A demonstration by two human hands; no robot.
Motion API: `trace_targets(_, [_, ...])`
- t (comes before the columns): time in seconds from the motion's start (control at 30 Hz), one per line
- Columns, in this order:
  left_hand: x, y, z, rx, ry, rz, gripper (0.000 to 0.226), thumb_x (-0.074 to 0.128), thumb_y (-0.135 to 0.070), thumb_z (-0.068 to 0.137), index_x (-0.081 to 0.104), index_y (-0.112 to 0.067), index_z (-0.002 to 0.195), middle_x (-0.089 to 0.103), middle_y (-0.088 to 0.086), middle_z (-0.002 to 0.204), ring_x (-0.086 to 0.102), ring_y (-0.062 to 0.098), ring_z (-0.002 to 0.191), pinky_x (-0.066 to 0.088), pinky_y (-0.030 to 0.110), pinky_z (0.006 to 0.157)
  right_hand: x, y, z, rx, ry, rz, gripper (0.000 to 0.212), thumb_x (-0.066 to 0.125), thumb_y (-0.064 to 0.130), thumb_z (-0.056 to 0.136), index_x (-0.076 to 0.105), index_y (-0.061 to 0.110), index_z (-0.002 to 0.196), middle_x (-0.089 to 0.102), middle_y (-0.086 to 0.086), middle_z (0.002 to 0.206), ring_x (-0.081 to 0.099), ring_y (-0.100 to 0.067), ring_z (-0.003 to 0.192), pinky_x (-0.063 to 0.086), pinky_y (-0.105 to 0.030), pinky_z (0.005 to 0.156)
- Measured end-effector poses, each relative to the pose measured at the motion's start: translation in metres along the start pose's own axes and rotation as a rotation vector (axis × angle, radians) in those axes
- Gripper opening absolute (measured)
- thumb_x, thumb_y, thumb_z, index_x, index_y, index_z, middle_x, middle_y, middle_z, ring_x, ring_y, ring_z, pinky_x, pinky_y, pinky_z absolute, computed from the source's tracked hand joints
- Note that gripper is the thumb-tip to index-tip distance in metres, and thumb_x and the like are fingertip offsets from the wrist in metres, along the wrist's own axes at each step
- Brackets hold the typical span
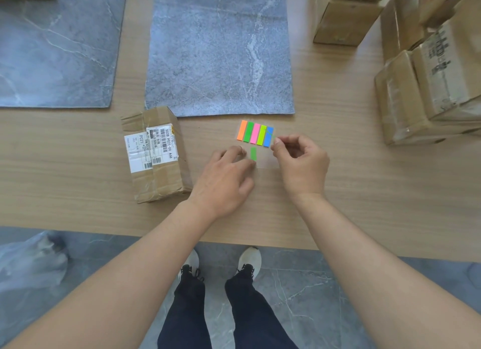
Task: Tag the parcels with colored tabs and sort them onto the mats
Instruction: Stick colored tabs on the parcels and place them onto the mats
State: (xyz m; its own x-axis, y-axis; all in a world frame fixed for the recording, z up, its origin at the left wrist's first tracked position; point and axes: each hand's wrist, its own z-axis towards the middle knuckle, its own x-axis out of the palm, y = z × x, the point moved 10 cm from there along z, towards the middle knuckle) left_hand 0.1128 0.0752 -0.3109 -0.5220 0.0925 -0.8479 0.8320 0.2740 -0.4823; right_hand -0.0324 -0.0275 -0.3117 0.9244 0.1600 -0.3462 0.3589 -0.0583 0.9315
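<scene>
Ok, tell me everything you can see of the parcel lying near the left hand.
The parcel is an oblong brown cardboard box wrapped in clear, crinkled tape. It lies flat on the wooden table, just in front of the middle grey mat, its far corner close to the mat's near edge. Two white shipping labels with barcodes and printed text cover its top. No coloured tab shows on it. The left hand is beside it; whether they touch is unclear.

Matt wood-grain table (338, 166), stone-look grey mats (221, 49), taped cardboard parcel (156, 156), glossy plastic tabs (255, 134).
</scene>
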Motion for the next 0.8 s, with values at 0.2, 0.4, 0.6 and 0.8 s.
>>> trace_targets(0.2, [-0.033,0.035,-0.029,-0.528,-0.311,-0.997,0.008,0.068,-0.021,0.096,0.075,-0.019,0.092,0.073,-0.006,0.08,0.071,0.015,0.081,0.06,0.042,0.089,0.02,0.029,-0.036,-0.133,0.08,0.14,0.017,0.084,0.009,0.083,0.079,0.025,0.086,0.078,0.005,0.086,0.074,-0.009,0.077,0.058,-0.026,0.078])
trace_targets(0.4, [-0.067,0.051,-0.058,-0.524,-0.331,-1.194,0.011,0.075,-0.015,0.091,0.075,-0.006,0.085,0.073,0.01,0.078,0.068,0.018,0.071,0.061,0.032,0.077,0.044,0.067,-0.073,-0.347,0.12,0.117,0.006,0.083,0.002,0.083,0.08,0.004,0.088,0.076,-0.005,0.09,0.075,-0.015,0.082,0.06,-0.025,0.079])
trace_targets(0.6, [-0.094,0.092,-0.104,-0.462,-0.391,-1.151,0.005,0.076,-0.011,0.089,0.073,-0.009,0.086,0.068,0.005,0.075,0.062,0.011,0.064,0.056,0.023,0.064,0.081,0.102,-0.124,-0.497,0.165,0.069,0.008,0.082,-0.001,0.083,0.08,0.003,0.089,0.074,-0.002,0.089,0.074,-0.011,0.08,0.06,-0.023,0.077])
trace_targets(0.8, [-0.115,0.141,-0.148,-0.429,-0.481,-0.99,0.012,0.066,-0.015,0.096,0.064,-0.02,0.086,0.063,0.003,0.084,0.061,0.009,0.06,0.054,0.029,0.058,0.125,0.106,-0.151,-0.529,0.329,-0.116,0.04,0.087,0.011,0.082,0.075,0.01,0.121,0.077,-0.002,0.111,0.074,-0.014,0.096,0.062,-0.033,0.086])
